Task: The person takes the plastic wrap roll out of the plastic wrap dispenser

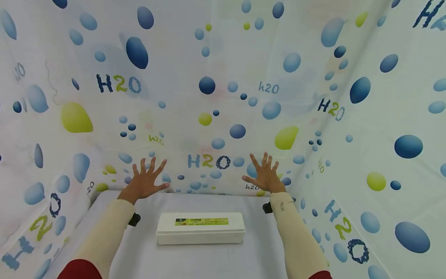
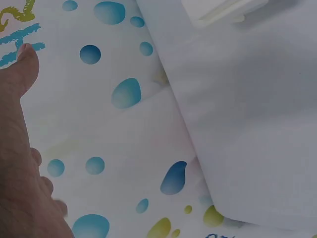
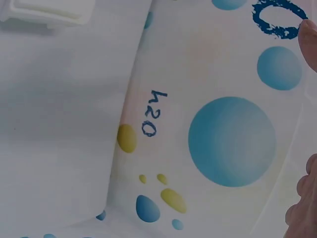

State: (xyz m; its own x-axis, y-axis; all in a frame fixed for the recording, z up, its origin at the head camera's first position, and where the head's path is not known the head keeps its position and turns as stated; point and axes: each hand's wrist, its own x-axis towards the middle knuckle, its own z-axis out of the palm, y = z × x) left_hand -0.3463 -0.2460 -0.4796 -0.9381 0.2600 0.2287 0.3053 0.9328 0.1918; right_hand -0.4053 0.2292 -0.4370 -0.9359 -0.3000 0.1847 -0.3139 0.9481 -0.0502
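Observation:
A long white lidded box with a yellow-green label on its lid lies on the white table, between the two forearms. My left hand is raised beyond the table's far left corner, fingers spread, holding nothing. On the other side my right hand is held up the same way, its fingers apart and nothing in it. Both are well away from the box. In the left wrist view the left hand shows at the left edge; the right wrist view catches only parts of the right hand.
White curtains printed with blue and green drops and "H2O" lettering hang behind and on both sides of the table. A small black device sits at the left wrist, another black device at the right.

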